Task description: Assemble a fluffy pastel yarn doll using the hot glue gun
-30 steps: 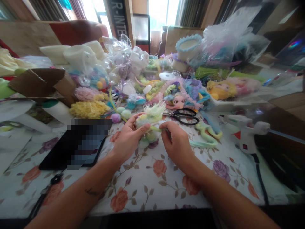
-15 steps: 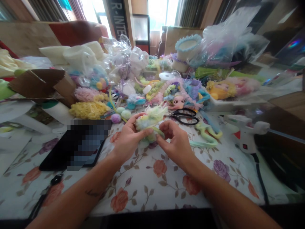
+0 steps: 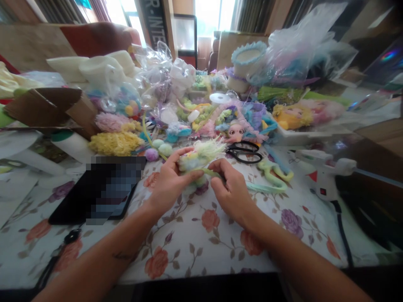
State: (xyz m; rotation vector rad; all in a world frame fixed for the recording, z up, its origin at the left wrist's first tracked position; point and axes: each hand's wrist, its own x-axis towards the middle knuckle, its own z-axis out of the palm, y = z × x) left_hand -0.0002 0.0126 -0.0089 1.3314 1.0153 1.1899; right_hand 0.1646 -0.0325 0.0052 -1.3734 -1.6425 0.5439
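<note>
My left hand (image 3: 170, 182) is wrapped round a fluffy pastel bundle of yellow, green and blue fuzzy yarn (image 3: 201, 154), held just above the flowered tablecloth (image 3: 195, 235). My right hand (image 3: 231, 188) pinches a pale green fuzzy stem (image 3: 209, 171) that runs out of the bundle's underside. Both hands meet at the table's middle, fingers curled. Black scissors (image 3: 245, 152) lie just beyond my right hand.
A black tablet (image 3: 103, 191) lies to the left. A white glue gun (image 3: 325, 172) with its cord sits to the right. Loose green and blue stems (image 3: 272, 178), pompoms, a doll head (image 3: 236, 132), plastic bags and a cardboard box (image 3: 47, 109) crowd the far half.
My right hand has shifted along the green stem, first in toward the bundle and then slightly back out, while my left hand keeps its hold. The view has tipped down a little.
</note>
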